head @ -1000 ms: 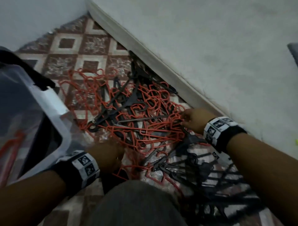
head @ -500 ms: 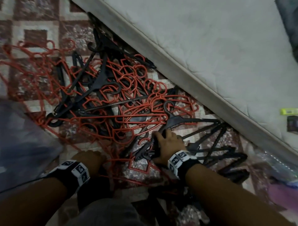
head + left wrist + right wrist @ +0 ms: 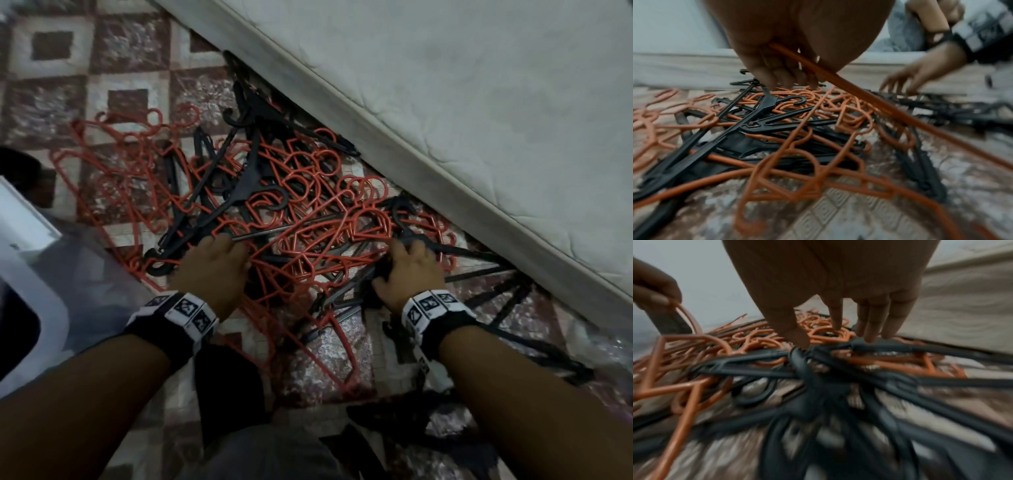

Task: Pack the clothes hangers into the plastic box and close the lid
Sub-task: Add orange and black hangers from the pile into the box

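Note:
A tangled pile of orange hangers (image 3: 308,240) and black hangers (image 3: 239,192) lies on the patterned floor beside a mattress. My left hand (image 3: 236,253) reaches into the pile's near side, and its curled fingers grip the bar of one orange hanger (image 3: 859,91). My right hand (image 3: 407,253) is on a bunch of black hangers (image 3: 818,369) at the right, with fairly straight fingers (image 3: 869,335) and thumb touching them. The plastic box (image 3: 24,226) shows only its white rim and clear wall at the left edge; its lid is not seen.
The white mattress (image 3: 445,102) runs diagonally along the pile's far right side. More black hangers (image 3: 507,298) spread on the floor to the right of my right hand. My knee (image 3: 257,452) is at the bottom centre. Patterned floor (image 3: 85,85) lies beyond the pile.
My left hand has moved forward into the pile and taken hold of an orange hanger. The right hand stays on the black hangers. The box has come back into view at the left.

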`<action>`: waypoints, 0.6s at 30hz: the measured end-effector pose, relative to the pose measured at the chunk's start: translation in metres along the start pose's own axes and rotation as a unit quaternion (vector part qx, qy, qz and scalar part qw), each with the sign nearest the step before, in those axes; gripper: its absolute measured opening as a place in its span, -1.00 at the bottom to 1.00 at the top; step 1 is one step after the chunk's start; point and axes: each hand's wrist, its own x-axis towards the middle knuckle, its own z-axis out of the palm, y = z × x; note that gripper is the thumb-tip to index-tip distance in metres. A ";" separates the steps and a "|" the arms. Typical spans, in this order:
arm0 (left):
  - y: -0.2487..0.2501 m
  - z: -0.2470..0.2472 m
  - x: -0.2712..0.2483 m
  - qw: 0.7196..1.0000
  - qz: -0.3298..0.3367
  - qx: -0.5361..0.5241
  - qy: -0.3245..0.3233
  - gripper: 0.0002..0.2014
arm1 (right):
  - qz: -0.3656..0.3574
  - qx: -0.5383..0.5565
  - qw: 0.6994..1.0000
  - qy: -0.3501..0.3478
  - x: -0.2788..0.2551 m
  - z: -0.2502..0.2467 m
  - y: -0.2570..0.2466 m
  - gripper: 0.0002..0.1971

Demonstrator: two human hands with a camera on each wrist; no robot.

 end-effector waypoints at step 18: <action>-0.006 0.047 0.041 0.962 -0.147 0.018 -0.230 -0.22 | -0.224 0.018 0.974 -0.042 0.072 -0.004 -0.075 -0.11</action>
